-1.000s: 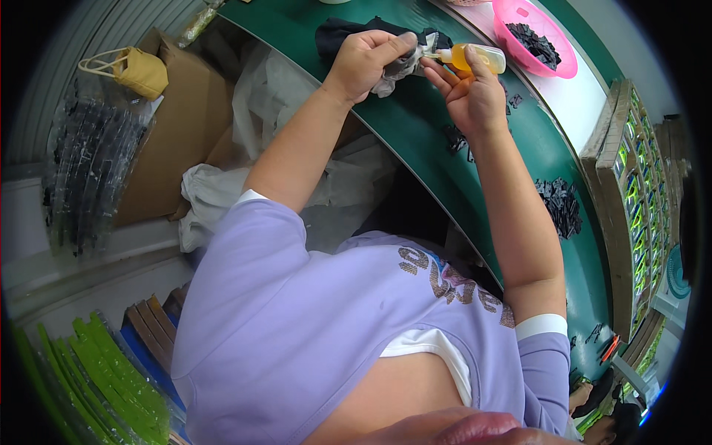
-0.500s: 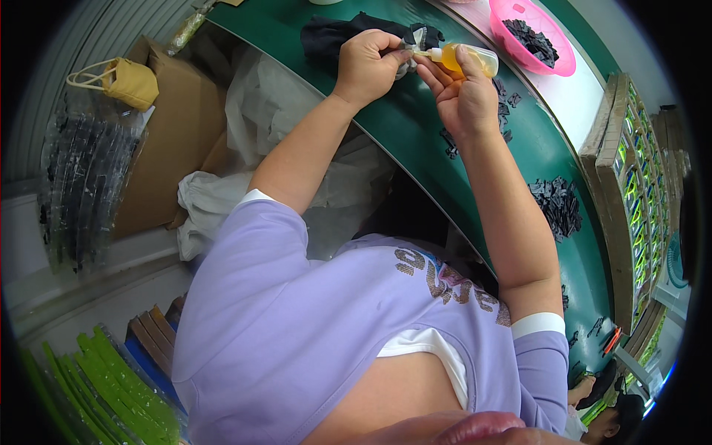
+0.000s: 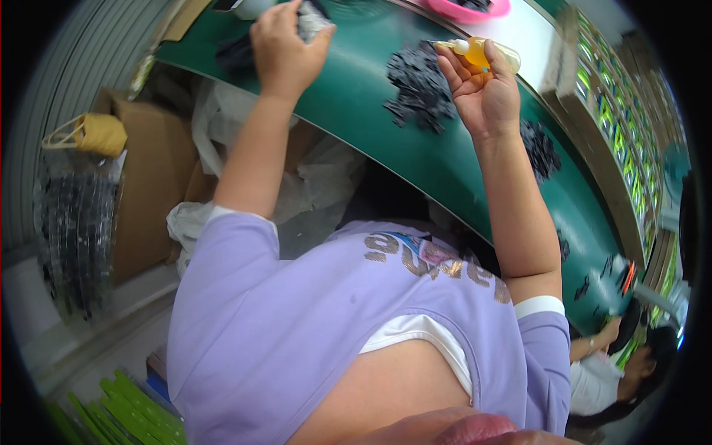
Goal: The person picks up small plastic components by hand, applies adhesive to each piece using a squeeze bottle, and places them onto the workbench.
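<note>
The long dark green workbench (image 3: 356,96) curves across in front of you, with a brown cardboard box (image 3: 144,193) on the floor below it to your left. On the bench lies a heap of small black flat parts (image 3: 419,85), just left of your right hand (image 3: 482,93). That hand is raised with its fingers curled around a small clear squeeze bottle of yellow liquid (image 3: 482,53), nozzle pointing left. Your left hand (image 3: 285,52) reaches over the bench's far side, fingers closed on a small grey piece (image 3: 311,18), well apart from the bottle.
</note>
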Demonstrator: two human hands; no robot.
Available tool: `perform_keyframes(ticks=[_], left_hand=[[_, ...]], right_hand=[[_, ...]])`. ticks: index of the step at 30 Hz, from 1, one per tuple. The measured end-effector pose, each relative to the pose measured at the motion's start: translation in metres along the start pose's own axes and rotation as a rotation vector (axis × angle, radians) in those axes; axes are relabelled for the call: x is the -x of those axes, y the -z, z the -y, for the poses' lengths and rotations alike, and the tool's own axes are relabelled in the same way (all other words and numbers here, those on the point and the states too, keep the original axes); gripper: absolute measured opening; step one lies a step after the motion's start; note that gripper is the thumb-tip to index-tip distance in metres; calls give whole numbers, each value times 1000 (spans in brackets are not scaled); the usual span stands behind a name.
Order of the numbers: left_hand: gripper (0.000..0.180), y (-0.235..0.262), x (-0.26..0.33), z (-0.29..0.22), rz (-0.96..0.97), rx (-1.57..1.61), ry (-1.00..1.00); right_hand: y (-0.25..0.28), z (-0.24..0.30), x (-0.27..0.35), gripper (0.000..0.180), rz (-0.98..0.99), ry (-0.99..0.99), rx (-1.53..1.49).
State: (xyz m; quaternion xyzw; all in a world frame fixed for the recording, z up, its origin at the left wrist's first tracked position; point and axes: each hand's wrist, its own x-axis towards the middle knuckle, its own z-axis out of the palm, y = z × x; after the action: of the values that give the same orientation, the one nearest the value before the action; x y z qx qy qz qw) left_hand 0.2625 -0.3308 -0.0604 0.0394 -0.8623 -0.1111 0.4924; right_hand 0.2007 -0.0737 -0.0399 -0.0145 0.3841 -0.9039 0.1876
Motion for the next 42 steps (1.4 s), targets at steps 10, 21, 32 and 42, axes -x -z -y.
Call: perform_keyframes(ticks=[10, 21, 32, 42], left_hand=[[16, 28, 41, -154, 950, 911, 251], [21, -77, 28, -320, 826, 762, -334], [20, -132, 1, -363, 1212, 350, -188], [24, -135, -7, -366, 1303, 396, -176]], right_hand=[[140, 113, 151, 33, -187, 273, 14], [223, 153, 266, 37, -489, 540, 29], [239, 152, 261, 31, -491, 529, 14], [243, 149, 260, 27, -486, 536, -28]])
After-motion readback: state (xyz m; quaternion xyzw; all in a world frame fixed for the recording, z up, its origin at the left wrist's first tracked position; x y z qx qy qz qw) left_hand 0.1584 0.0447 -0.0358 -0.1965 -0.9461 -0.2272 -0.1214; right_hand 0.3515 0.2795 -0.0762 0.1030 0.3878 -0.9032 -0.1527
